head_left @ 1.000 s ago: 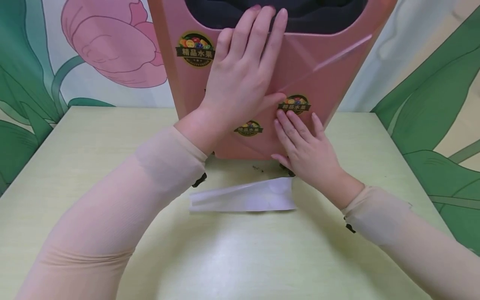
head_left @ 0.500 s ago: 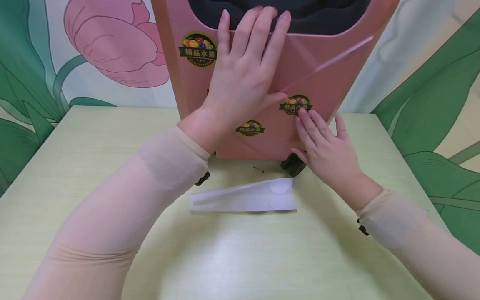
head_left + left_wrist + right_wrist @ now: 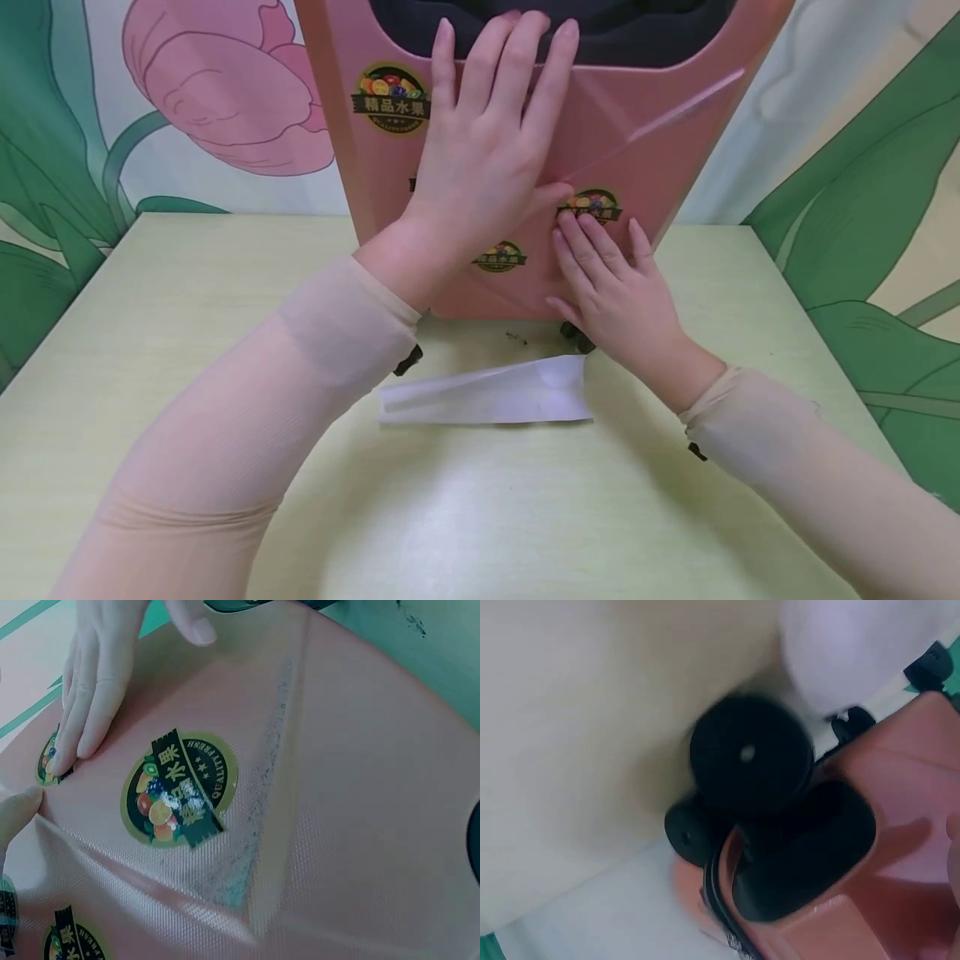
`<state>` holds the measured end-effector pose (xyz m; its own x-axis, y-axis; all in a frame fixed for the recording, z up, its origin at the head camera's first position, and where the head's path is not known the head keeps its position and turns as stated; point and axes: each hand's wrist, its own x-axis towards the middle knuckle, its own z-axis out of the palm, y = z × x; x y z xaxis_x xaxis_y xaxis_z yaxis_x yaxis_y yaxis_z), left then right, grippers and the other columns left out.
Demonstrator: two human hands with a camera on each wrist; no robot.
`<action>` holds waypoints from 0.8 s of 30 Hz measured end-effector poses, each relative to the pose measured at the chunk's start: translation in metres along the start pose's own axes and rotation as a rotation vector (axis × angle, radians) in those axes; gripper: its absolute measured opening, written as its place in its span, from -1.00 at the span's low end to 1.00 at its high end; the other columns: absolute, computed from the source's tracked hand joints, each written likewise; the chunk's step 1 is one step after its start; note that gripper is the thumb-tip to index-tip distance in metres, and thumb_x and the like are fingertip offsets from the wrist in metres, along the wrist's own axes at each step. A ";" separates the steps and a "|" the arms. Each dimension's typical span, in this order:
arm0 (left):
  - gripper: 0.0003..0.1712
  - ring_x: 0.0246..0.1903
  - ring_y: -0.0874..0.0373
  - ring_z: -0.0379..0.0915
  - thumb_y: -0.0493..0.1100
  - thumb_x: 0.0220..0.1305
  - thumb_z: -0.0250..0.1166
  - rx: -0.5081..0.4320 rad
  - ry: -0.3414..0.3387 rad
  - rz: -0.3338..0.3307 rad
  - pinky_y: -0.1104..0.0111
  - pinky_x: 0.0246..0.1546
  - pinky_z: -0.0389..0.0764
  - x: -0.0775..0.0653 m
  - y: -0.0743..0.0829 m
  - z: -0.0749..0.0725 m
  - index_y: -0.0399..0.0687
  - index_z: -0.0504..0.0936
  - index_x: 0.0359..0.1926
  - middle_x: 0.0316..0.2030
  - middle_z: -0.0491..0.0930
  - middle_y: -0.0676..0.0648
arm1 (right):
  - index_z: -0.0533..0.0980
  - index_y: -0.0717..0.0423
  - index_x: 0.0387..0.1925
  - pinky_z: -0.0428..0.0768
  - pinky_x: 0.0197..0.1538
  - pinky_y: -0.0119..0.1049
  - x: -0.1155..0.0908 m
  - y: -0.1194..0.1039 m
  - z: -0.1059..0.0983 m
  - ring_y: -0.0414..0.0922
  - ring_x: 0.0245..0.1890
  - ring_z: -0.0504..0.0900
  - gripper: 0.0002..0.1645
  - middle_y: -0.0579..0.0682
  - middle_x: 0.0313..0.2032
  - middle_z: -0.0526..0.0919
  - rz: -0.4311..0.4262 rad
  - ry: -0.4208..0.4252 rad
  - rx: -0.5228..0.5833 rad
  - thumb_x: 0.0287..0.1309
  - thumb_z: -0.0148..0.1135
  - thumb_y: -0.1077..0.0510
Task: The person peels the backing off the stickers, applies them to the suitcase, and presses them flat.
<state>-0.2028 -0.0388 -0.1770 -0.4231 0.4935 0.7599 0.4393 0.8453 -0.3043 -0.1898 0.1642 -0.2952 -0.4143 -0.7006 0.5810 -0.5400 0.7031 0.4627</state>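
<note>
A pink suitcase (image 3: pixel 652 117) stands upright on the table, several round fruit stickers on its face. My left hand (image 3: pixel 483 150) rests on its upper part with extended fingers, tips at the black recess (image 3: pixel 637 37). Lower right, my right hand (image 3: pixel 626 292) lays its straight fingers on the suitcase, fingertips over the lower edge of one fruit sticker (image 3: pixel 592 200). In the left wrist view, those fingers (image 3: pixel 94 690) cover part of that sticker, near my left thumb (image 3: pixel 19 814); another fruit sticker (image 3: pixel 180 787) sits uncovered with shiny spots. A black wheel (image 3: pixel 750 754) shows large in the right wrist view.
A strip of white paper (image 3: pixel 487 396) lies on the pale table (image 3: pixel 480 517) in front of the suitcase. Small dark marks (image 3: pixel 516 337) are on the tabletop between strip and suitcase. Behind stands a wall (image 3: pixel 247 196) painted with flowers and leaves.
My right hand slid right off the sticker's middle, then back left onto its lower edge. My left little finger straightened; the rest of that hand stayed on the suitcase.
</note>
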 end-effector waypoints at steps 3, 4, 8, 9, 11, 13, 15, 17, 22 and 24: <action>-0.01 0.29 -0.14 -0.03 0.39 0.16 0.02 -0.007 0.007 0.003 -0.11 0.28 -0.32 -0.001 -0.001 -0.001 -0.19 0.09 0.39 0.30 0.15 -0.26 | 0.08 0.21 0.39 -0.03 0.32 0.13 -0.001 0.003 -0.001 -0.07 0.40 -0.03 -0.28 -0.05 0.44 -0.23 0.003 -0.002 -0.001 0.42 -0.39 -0.18; -0.01 0.29 -0.14 -0.03 0.39 0.16 0.02 -0.008 0.010 0.004 -0.11 0.28 -0.32 -0.001 -0.001 -0.001 -0.19 0.09 0.39 0.30 0.16 -0.27 | 0.07 0.20 0.39 -0.04 0.32 0.13 -0.001 0.004 -0.002 -0.07 0.40 -0.03 -0.27 -0.06 0.44 -0.23 0.008 -0.008 -0.001 0.42 -0.40 -0.19; -0.01 0.28 -0.14 -0.02 0.39 0.16 0.03 -0.008 0.017 0.002 -0.11 0.28 -0.31 0.000 0.000 -0.001 -0.19 0.11 0.39 0.29 0.17 -0.26 | 0.02 0.18 0.41 -0.11 0.33 0.13 -0.006 0.009 -0.005 -0.08 0.41 -0.10 -0.27 -0.07 0.44 -0.26 0.044 -0.052 0.022 0.42 -0.43 -0.20; -0.01 0.28 -0.13 -0.02 0.39 0.16 0.04 -0.008 0.017 0.002 -0.11 0.28 -0.31 0.000 0.000 -0.001 -0.19 0.11 0.39 0.29 0.17 -0.26 | 0.02 0.18 0.41 -0.10 0.33 0.13 -0.008 0.009 -0.006 -0.08 0.41 -0.09 -0.26 -0.06 0.45 -0.23 0.058 -0.046 0.017 0.42 -0.42 -0.20; 0.00 0.29 -0.13 -0.01 0.39 0.14 0.06 -0.012 0.014 0.002 -0.11 0.28 -0.31 0.001 0.002 -0.001 -0.20 0.11 0.39 0.29 0.17 -0.26 | 0.06 0.20 0.40 -0.08 0.33 0.12 -0.012 0.010 -0.006 -0.08 0.41 -0.06 -0.26 -0.03 0.44 -0.15 0.088 -0.026 0.010 0.42 -0.41 -0.20; 0.01 0.29 -0.13 -0.01 0.39 0.13 0.07 -0.016 0.011 0.000 -0.11 0.29 -0.31 0.002 0.005 -0.002 -0.20 0.11 0.39 0.29 0.17 -0.26 | 0.09 0.23 0.38 -0.06 0.32 0.12 -0.016 0.010 -0.006 -0.06 0.40 -0.03 -0.25 0.01 0.43 -0.08 0.117 -0.001 0.002 0.41 -0.39 -0.20; 0.02 0.28 -0.13 -0.01 0.39 0.12 0.08 -0.015 0.015 -0.003 -0.11 0.29 -0.31 0.003 0.006 -0.002 -0.20 0.11 0.39 0.29 0.17 -0.26 | 0.09 0.28 0.37 -0.05 0.31 0.12 -0.018 0.009 -0.006 -0.03 0.40 -0.03 -0.23 0.05 0.43 -0.07 0.135 0.016 0.002 0.40 -0.38 -0.21; 0.02 0.29 -0.14 -0.01 0.39 0.12 0.09 -0.016 0.014 -0.008 -0.10 0.29 -0.33 0.003 0.007 -0.002 -0.20 0.11 0.39 0.29 0.17 -0.26 | 0.11 0.30 0.36 -0.04 0.31 0.13 -0.018 0.007 -0.006 -0.02 0.40 -0.02 -0.22 0.07 0.43 -0.08 0.125 0.026 -0.004 0.40 -0.37 -0.21; 0.00 0.30 -0.14 -0.04 0.37 0.15 0.07 -0.020 0.005 -0.027 -0.10 0.28 -0.36 0.002 0.007 -0.003 -0.20 0.10 0.39 0.30 0.16 -0.26 | 0.14 0.25 0.36 0.03 0.30 0.11 -0.003 0.001 -0.005 -0.04 0.38 0.05 -0.28 0.03 0.43 -0.05 -0.001 0.034 -0.038 0.42 -0.37 -0.18; 0.00 0.30 -0.13 -0.04 0.37 0.14 0.09 -0.021 0.000 -0.038 -0.10 0.28 -0.35 0.001 0.006 -0.003 -0.20 0.10 0.39 0.30 0.16 -0.26 | 0.13 0.21 0.37 0.04 0.30 0.10 0.003 0.000 -0.003 -0.06 0.37 0.09 -0.29 0.01 0.42 0.01 -0.038 0.030 -0.048 0.42 -0.38 -0.17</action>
<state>-0.1983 -0.0338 -0.1760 -0.4397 0.4608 0.7709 0.4390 0.8591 -0.2631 -0.1887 0.1623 -0.2910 -0.3715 -0.7231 0.5824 -0.5190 0.6818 0.5155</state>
